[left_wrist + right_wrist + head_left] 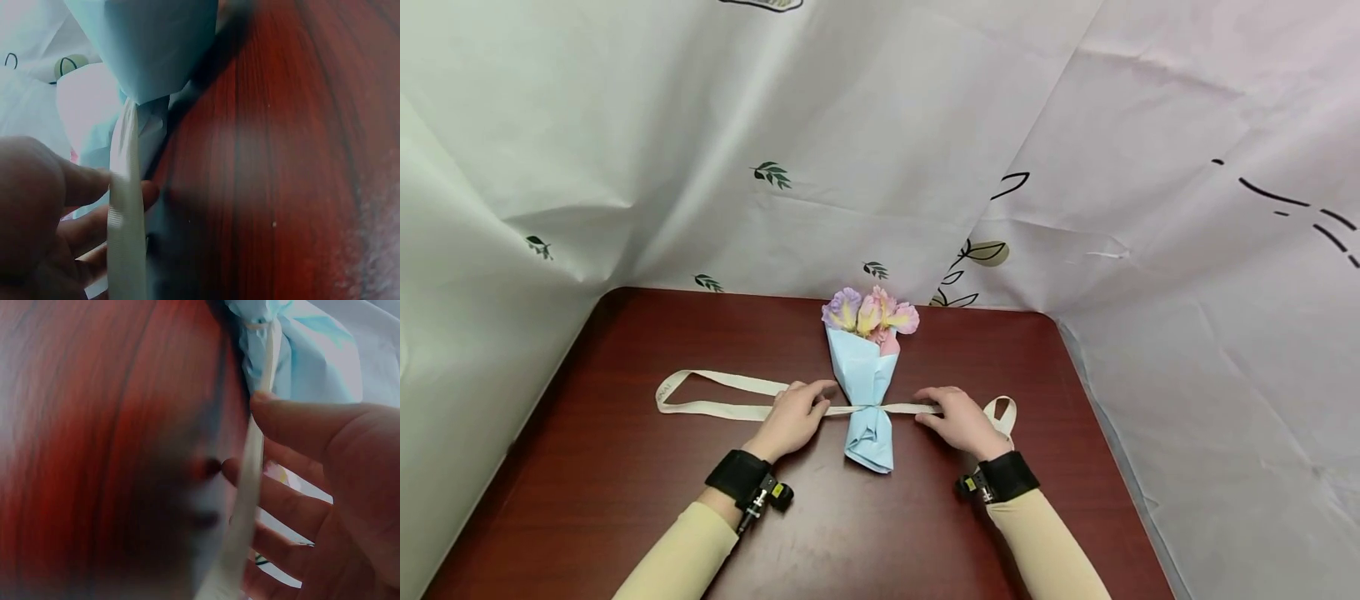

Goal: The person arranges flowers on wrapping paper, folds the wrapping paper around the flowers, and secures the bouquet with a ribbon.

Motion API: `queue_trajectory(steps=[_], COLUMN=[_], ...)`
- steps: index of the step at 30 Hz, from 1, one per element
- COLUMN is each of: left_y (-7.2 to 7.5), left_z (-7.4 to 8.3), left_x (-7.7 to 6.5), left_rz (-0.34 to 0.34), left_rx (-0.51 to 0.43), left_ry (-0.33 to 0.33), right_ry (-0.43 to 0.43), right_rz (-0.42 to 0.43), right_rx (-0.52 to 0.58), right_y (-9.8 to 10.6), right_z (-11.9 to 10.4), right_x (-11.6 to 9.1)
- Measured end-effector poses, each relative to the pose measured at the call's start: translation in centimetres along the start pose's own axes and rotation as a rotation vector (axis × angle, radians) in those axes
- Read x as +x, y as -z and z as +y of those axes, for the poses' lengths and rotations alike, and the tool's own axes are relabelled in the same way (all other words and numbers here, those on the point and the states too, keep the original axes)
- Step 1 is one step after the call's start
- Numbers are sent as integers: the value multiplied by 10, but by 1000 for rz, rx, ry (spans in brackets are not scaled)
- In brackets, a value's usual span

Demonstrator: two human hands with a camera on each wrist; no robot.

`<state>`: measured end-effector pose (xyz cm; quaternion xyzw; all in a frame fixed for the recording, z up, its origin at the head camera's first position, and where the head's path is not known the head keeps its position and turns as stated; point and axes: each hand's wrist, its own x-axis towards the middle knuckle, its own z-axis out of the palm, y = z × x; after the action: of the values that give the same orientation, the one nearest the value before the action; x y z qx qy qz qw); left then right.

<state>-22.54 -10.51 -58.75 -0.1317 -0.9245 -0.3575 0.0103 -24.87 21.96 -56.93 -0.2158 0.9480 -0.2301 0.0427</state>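
Observation:
A small bouquet wrapped in light blue paper (863,367) lies upright on the table, with purple and pink flowers (871,312) at its top. A cream ribbon (722,409) is tied round its waist and stretches out to both sides. My left hand (793,417) is over the ribbon left of the bouquet; in the left wrist view its thumb and fingers lie about the ribbon (127,206), not pressed together. On the other side my right hand (958,419) has its thumb (300,425) across the ribbon (250,469), with its fingers apart behind it.
A dark red wooden table (850,542) spreads under everything. White curtain (887,125) with leaf prints surrounds it at the back and sides. The ribbon's left part forms a long loop, and its right end curls in a small loop (1009,410) beyond the right hand.

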Motion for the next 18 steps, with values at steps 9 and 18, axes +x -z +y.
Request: queue_trajectory(steps=[9, 18], left_y=[9, 22], left_z=[-8, -24], left_x=[-4, -15], left_rz=[-68, 23], left_rx=[40, -6], left_ry=[-60, -51], right_ry=[-57, -179], right_rz=[27, -39], right_rx=[97, 328], right_y=[-7, -9], right_z=[1, 2], right_x=[-5, -8])
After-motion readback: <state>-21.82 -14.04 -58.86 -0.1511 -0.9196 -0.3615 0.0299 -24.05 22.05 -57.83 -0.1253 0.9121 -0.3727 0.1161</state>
